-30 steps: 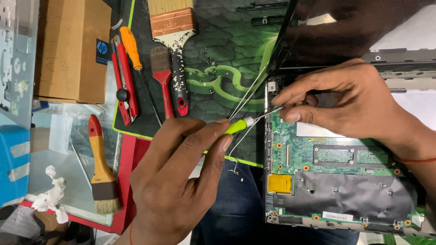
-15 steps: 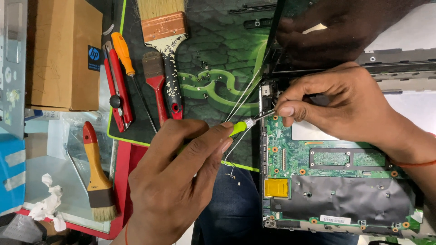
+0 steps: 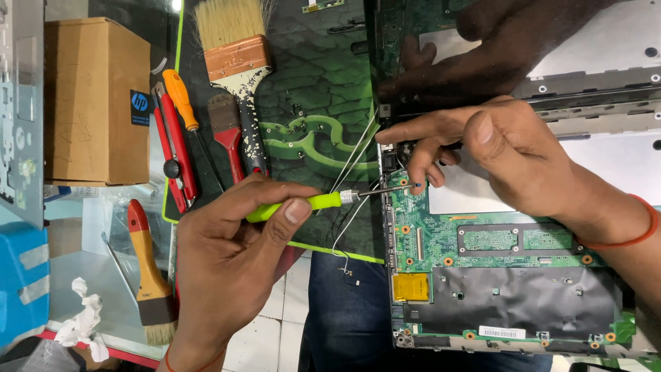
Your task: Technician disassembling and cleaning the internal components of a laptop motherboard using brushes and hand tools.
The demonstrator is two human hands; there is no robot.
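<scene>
My left hand (image 3: 231,258) grips a green-handled screwdriver (image 3: 303,204) between thumb and fingers. Its metal shaft points right, and the tip rests at the top left corner of a green laptop motherboard (image 3: 482,269). My right hand (image 3: 496,148) hovers over that same corner, index finger stretched left and the other fingertips pinched close to the screwdriver tip. Whether it holds a small part I cannot tell. Thin white and black wires (image 3: 348,220) trail off the board's left edge.
A dark mat (image 3: 310,89) carries a large paintbrush (image 3: 234,62), a red-handled brush (image 3: 227,134), an orange screwdriver (image 3: 182,103) and red pliers (image 3: 172,151). A cardboard box (image 3: 93,103) sits far left, a wooden-handled brush (image 3: 148,269) below it. A grey laptop chassis (image 3: 592,62) lies top right.
The view has shifted, so everything sits lower and further right. My right fingers have moved slightly and spread at the board's corner. The screwdriver stays at the same spot.
</scene>
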